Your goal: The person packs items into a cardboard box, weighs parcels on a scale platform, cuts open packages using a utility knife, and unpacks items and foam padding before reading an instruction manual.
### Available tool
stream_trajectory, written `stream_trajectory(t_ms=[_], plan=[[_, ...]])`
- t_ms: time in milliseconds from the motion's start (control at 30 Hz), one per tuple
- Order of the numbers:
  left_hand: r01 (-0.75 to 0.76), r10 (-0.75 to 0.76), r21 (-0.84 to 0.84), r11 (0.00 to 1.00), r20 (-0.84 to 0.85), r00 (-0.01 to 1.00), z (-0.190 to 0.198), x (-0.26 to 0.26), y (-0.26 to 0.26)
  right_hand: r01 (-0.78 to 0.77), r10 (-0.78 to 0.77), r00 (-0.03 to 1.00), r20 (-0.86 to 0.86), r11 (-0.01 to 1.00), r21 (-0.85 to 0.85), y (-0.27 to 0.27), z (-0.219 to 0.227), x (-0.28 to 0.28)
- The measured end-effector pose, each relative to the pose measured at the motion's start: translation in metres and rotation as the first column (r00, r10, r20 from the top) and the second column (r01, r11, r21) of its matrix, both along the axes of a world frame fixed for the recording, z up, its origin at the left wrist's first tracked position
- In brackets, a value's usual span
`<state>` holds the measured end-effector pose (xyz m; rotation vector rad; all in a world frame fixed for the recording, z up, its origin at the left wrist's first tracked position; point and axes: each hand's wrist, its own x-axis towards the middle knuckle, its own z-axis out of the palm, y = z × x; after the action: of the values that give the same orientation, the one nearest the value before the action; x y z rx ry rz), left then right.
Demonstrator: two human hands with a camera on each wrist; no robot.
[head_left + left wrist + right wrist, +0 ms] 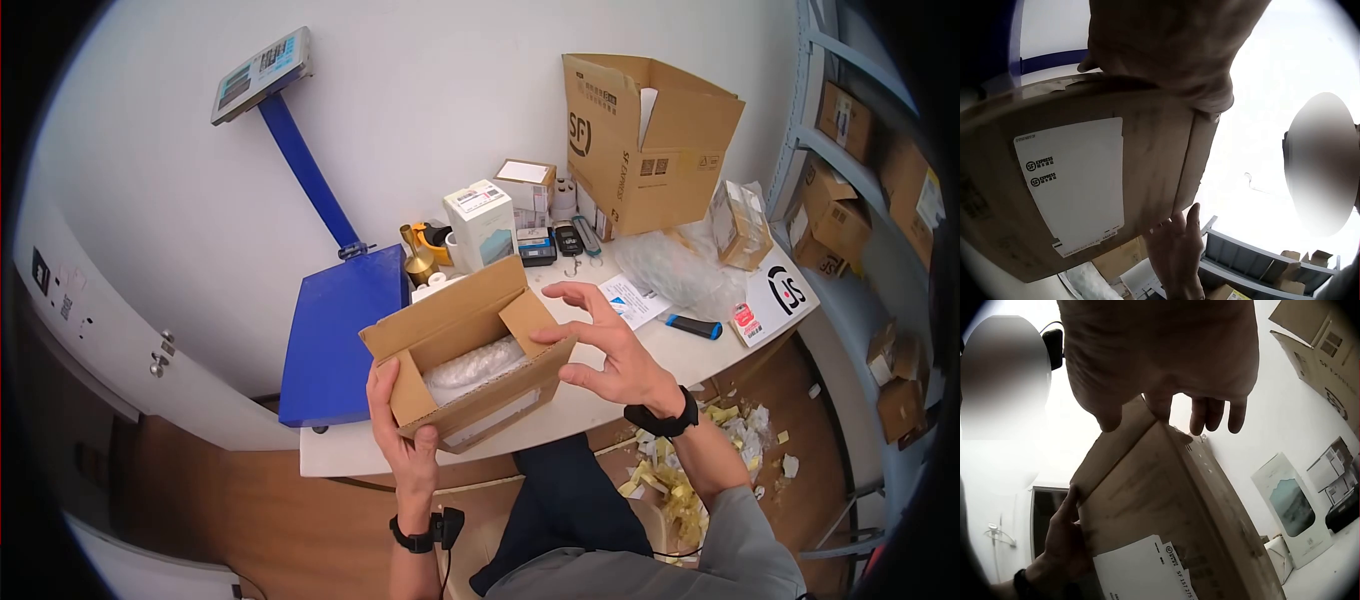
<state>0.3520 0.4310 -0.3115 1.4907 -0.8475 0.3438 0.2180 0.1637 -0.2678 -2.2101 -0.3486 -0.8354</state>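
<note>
An open cardboard box (525,385) is held tilted above the table's front edge. Inside it lies something wrapped in bubble wrap (475,368); the wrapping hides what it is. My left hand (408,462) grips the box's left end, thumb on the front side and fingers along the end flap. At the right end, my right hand (625,365) has its fingers spread, with a fingertip at the side flap (522,318). A white shipping label (1079,184) shows on the box's side in the left wrist view.
A blue platform scale (340,340) stands left on the white table. Behind the box are a white carton (482,228), a brass-coloured vase (415,262) and a large SF box (640,150). A blue-black handled tool (693,326) and plastic wrap (675,275) lie right. Packing scraps (690,490) litter the floor.
</note>
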Motion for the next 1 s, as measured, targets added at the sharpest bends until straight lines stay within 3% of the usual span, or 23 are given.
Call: stream_trajectory(t_ms=[33,133,267,333,367,433,500,600,633,700,733,867,933,1000], plan=[[0.003,-0.003,0.0,1.0,0.0,1.0,-0.001,-0.001,0.003,0.003,-0.003,1.0,0.0,1.0,0.0,0.002,-0.005,0.001],[-0.031,0.03,0.045,0.999,0.02,0.999,-0.003,-0.007,0.01,-0.165,0.16,0.986,0.041,0.938,0.306,0.012,-0.025,0.001],[0.042,-0.045,-0.049,0.998,-0.068,0.997,-0.007,-0.012,-0.001,-0.02,-0.011,0.996,0.086,0.938,0.345,0.03,-0.03,0.006],[0.005,-0.027,-0.143,0.99,-0.154,0.988,-0.006,-0.011,-0.001,0.017,-0.104,0.985,0.137,0.852,0.523,0.041,-0.029,0.018],[-0.011,-0.01,-0.135,0.991,-0.15,0.989,-0.007,-0.01,0.0,0.001,-0.088,0.986,0.14,0.848,0.53,0.038,-0.027,0.021],[-0.01,-0.057,-0.267,0.964,-0.243,0.968,-0.009,-0.005,-0.007,-0.121,0.225,0.974,-0.043,0.664,0.738,0.025,-0.021,0.03],[-0.017,-0.052,-0.284,0.959,-0.234,0.971,0.001,-0.005,-0.014,-0.162,0.265,0.963,-0.046,0.707,0.688,0.014,-0.018,0.035],[0.07,-0.15,-0.32,0.945,-0.231,0.961,0.014,-0.002,-0.019,-0.119,0.345,0.931,-0.116,0.589,0.799,0.012,-0.011,0.039],[0.063,-0.143,-0.319,0.946,-0.233,0.962,0.012,0.004,-0.016,-0.122,0.352,0.929,-0.117,0.588,0.8,0.01,-0.013,0.042],[0.137,-0.179,-0.169,0.976,-0.268,0.946,0.008,0.023,-0.009,-0.203,0.319,0.946,-0.058,0.723,0.661,0.005,-0.016,0.049],[0.128,-0.165,-0.175,0.976,-0.219,0.962,0.006,0.027,-0.012,-0.272,0.355,0.935,-0.021,0.752,0.601,0.005,-0.014,0.049],[0.074,-0.084,-0.126,0.989,-0.076,0.994,-0.002,0.037,-0.01,-0.327,0.375,0.926,0.038,0.751,0.573,0.013,-0.024,0.049],[0.047,-0.051,-0.091,0.995,-0.046,0.998,-0.001,0.035,-0.013,-0.214,0.195,0.977,0.088,0.882,0.419,0.021,-0.027,0.046],[0.04,-0.04,-0.061,0.997,-0.01,0.999,0.004,0.038,-0.014,-0.194,0.161,0.98,0.115,0.89,0.413,0.02,-0.036,0.053]])
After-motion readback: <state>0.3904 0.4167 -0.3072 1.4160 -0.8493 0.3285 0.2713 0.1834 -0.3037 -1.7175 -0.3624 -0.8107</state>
